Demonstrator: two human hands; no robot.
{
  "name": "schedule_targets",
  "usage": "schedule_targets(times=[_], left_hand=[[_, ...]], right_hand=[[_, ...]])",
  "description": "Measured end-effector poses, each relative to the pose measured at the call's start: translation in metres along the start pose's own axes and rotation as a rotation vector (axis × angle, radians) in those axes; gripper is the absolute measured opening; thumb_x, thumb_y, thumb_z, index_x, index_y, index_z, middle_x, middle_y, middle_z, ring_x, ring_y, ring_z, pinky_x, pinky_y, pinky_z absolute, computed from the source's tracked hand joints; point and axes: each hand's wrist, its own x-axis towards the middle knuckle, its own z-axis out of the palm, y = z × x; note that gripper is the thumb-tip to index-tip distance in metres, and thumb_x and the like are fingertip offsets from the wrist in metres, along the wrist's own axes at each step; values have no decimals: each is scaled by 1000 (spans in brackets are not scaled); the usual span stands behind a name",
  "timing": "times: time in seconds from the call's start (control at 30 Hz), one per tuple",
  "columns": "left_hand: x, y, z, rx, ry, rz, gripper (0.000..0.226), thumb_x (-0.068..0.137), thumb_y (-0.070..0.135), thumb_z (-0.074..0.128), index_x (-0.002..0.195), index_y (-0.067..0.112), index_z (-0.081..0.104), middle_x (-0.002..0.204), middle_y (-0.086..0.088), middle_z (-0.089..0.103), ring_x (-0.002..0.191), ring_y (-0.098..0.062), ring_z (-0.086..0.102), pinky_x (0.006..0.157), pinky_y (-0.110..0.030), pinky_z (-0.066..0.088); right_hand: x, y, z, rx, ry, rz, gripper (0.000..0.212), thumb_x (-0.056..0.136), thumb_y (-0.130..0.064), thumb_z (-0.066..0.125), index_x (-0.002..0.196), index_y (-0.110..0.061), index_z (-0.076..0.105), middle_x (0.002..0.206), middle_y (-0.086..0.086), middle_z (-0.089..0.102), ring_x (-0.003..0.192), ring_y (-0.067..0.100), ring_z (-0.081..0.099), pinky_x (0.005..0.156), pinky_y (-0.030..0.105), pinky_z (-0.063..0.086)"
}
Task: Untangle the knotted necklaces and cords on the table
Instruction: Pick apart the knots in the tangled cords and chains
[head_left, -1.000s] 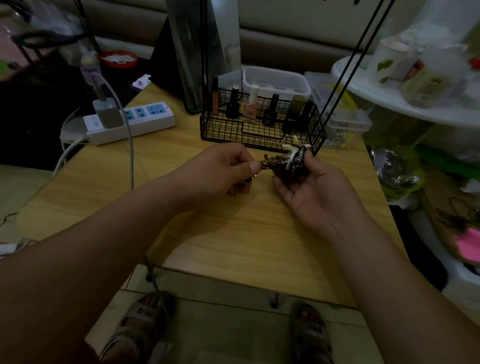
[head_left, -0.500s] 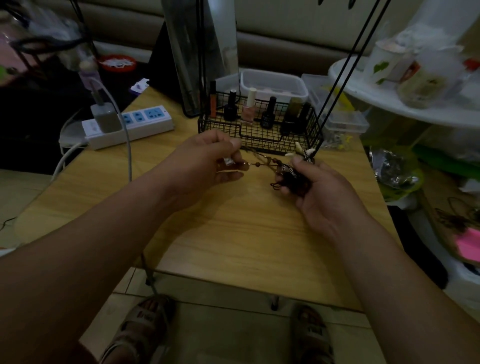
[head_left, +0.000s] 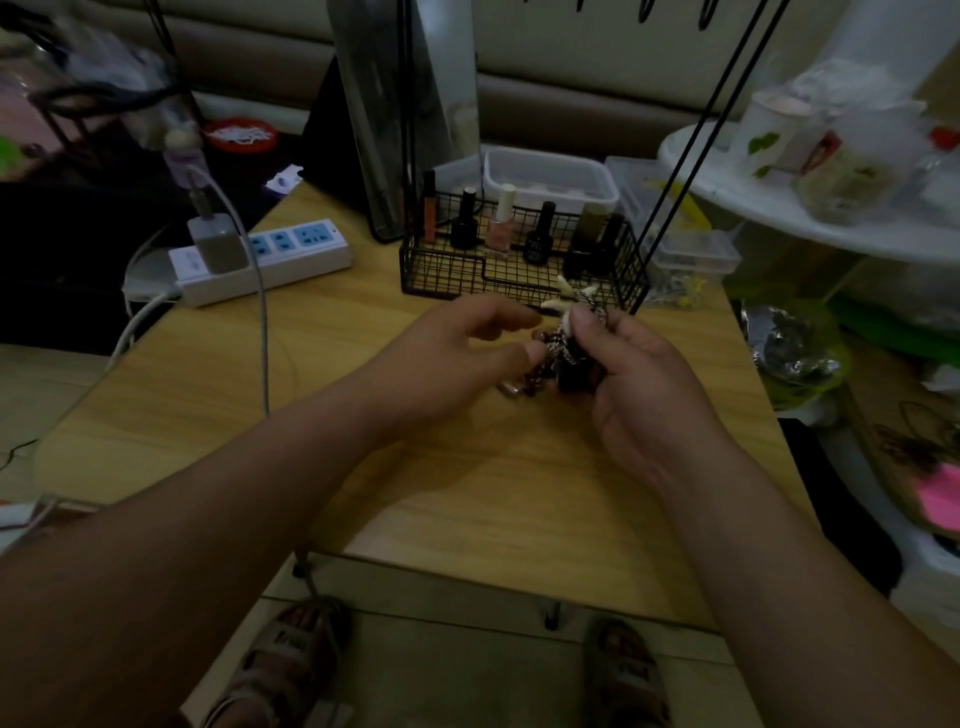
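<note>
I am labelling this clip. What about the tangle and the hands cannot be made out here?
Head view: how many strands the tangle holds; dim, blurred, and the right hand grips around it.
Head view: whether the left hand pinches a strand; its thumb covers the contact.
Head view: labels on the bottles in the wire basket; too small.

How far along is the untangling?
Nothing looks freed yet. The necklaces are one dark clump gripped in the right hand. The left hand has its thumb against a beaded strand hanging from the clump. Separating every piece is left.
</note>
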Motion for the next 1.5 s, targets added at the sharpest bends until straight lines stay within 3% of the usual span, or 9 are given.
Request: schedule_targets(times=[0.1, 0.2, 0.3, 0.63, 0.77, 1.0, 1.13, 1.33, 1.5], left_hand=[[2, 0, 5, -39, -16, 52, 26, 98, 28, 71, 122, 20, 70, 109, 3, 76, 103, -8, 72, 91, -32, 60], [2, -1, 6, -42, 14, 57, 21, 99, 26, 70, 118, 17, 70, 104, 2, 78, 96, -6, 74, 85, -28, 61], [2, -4, 6, 8, 35, 60, 20, 98, 29, 71, 117, 22, 69, 103, 4, 75, 95, -5, 72, 83, -28, 61], [4, -1, -1, -204, 79, -27, 7, 102, 20, 66, 105, 14, 64, 96, -5, 74, 81, -10, 72, 74, -24, 58], [5, 1, -5, -312, 66, -64, 8, 103, 20, 63, 105, 12, 63, 90, -4, 72, 84, -16, 72, 83, -36, 58], [3, 6, -5, -403, 15, -59, 8, 105, 15, 58, 106, 7, 60, 96, -8, 75, 99, -23, 75, 84, -35, 61], [6, 3, -6, -550, 18, -80, 3, 104, 10, 59, 103, 8, 57, 104, -13, 73, 100, -26, 73, 84, -35, 58], [5, 0, -7, -326, -31, -68, 15, 100, 7, 62, 113, 13, 66, 106, -11, 70, 99, -25, 70, 89, -42, 62], [1, 4, -8, -168, -72, -33, 20, 100, 13, 66, 119, 20, 66, 104, -2, 73, 91, -12, 72, 81, -29, 62]], right_hand=[[-1, 4, 3, -62, -51, -25, 21, 102, -24, 62, 109, -9, 75, 100, 12, 78, 81, 19, 72, 68, 30, 57], [1, 8, 3, -119, -79, -16, 25, 101, -27, 64, 115, -11, 77, 108, 14, 77, 91, 23, 71, 73, 33, 58], [1, 10, -1, -211, -87, -30, 21, 101, -28, 65, 113, -18, 78, 111, 9, 78, 107, 30, 72, 90, 49, 60], [0, 7, 0, -456, -46, -163, 15, 96, -16, 71, 109, -22, 69, 101, -1, 79, 94, 15, 76, 84, 38, 60], [2, -1, -5, -430, 1, -189, 13, 94, -22, 74, 107, -22, 72, 97, -3, 77, 93, 16, 75, 86, 43, 63], [-1, -8, -3, -161, -101, -102, 6, 101, -17, 61, 98, -14, 65, 81, -1, 72, 69, 15, 68, 59, 31, 52], [2, -8, -6, -184, -98, -121, 9, 102, -19, 61, 95, -15, 64, 91, 6, 71, 82, 24, 69, 76, 43, 55], [8, -5, -11, -203, -12, -131, 14, 105, -22, 58, 96, -17, 68, 95, 5, 73, 90, 20, 69, 79, 38, 56], [8, -3, -8, -154, 37, -110, 19, 108, -24, 52, 99, -14, 64, 92, 7, 72, 89, 21, 70, 80, 37, 57]])
